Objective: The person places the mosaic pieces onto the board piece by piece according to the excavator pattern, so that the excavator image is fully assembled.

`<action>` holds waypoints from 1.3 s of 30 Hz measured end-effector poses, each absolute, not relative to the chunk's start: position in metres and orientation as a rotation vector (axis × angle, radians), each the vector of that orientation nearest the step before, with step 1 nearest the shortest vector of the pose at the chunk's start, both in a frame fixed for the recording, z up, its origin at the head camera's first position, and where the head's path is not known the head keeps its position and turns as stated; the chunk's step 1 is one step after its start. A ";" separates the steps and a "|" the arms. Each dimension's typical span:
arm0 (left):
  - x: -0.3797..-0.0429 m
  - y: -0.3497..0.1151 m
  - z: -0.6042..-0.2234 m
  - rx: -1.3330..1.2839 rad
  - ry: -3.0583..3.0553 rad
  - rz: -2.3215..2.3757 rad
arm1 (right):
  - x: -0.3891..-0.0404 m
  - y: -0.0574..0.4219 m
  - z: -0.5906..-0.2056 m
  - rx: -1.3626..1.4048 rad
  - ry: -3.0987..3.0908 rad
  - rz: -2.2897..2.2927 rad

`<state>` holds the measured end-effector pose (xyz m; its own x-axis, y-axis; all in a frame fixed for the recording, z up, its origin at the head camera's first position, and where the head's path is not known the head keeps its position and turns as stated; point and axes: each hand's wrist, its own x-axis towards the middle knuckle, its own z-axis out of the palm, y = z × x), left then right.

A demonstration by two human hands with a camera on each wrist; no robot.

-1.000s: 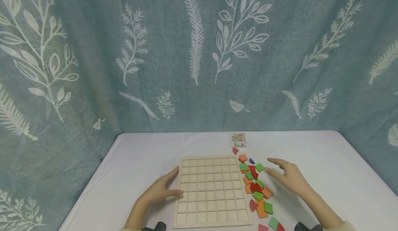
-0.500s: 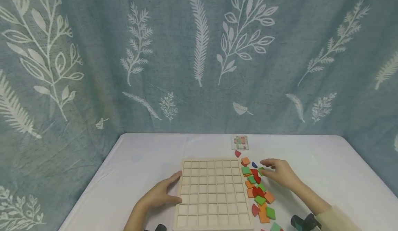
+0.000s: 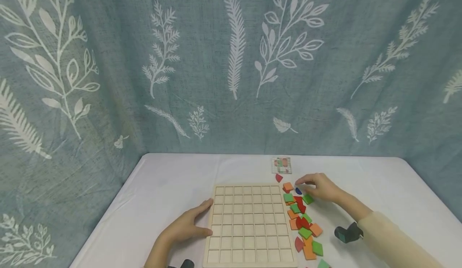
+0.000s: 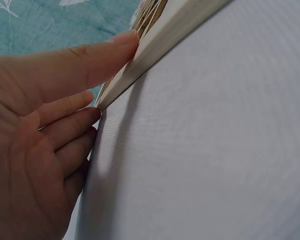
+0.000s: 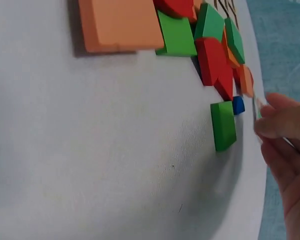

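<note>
A pale wooden grid board (image 3: 249,220) with shallow square cells lies on the white table. My left hand (image 3: 189,224) rests at its left edge, the thumb on the rim and the other fingers against the side. In the left wrist view, the left hand (image 4: 45,135) touches the board's edge (image 4: 155,50) with nearly straight fingers. My right hand (image 3: 321,187) hovers over a small blue half-round piece (image 3: 298,191), thumb and fingers apart. From the right wrist, the right hand (image 5: 285,135) appears beyond the blue piece (image 5: 238,105), not touching it; nothing shows as held.
Along the board's right side lie several green, orange and red pieces, some overlapping. A green piece (image 3: 308,199) sits just below the right hand. A printed card (image 3: 281,165) lies at the back, with a red wedge (image 3: 279,178) before it. A patterned curtain (image 3: 231,67) hangs behind.
My right hand has moved left and away from me, past the green piece to above the blue one. The left hand keeps its place at the board. The head view has shifted slightly.
</note>
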<state>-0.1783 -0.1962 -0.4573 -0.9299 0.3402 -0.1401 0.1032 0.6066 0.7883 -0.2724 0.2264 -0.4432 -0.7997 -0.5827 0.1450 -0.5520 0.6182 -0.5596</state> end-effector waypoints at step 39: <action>-0.180 -0.199 -0.458 0.428 2.541 1.260 | -0.278 0.232 -0.456 -0.821 2.775 -0.997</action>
<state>-0.1805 -0.1989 -0.4579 -0.9193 0.3780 -0.1101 0.1410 0.5773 0.8042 -0.2776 0.2316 -0.4562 -0.8530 -0.5119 0.1015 -0.4595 0.6445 -0.6112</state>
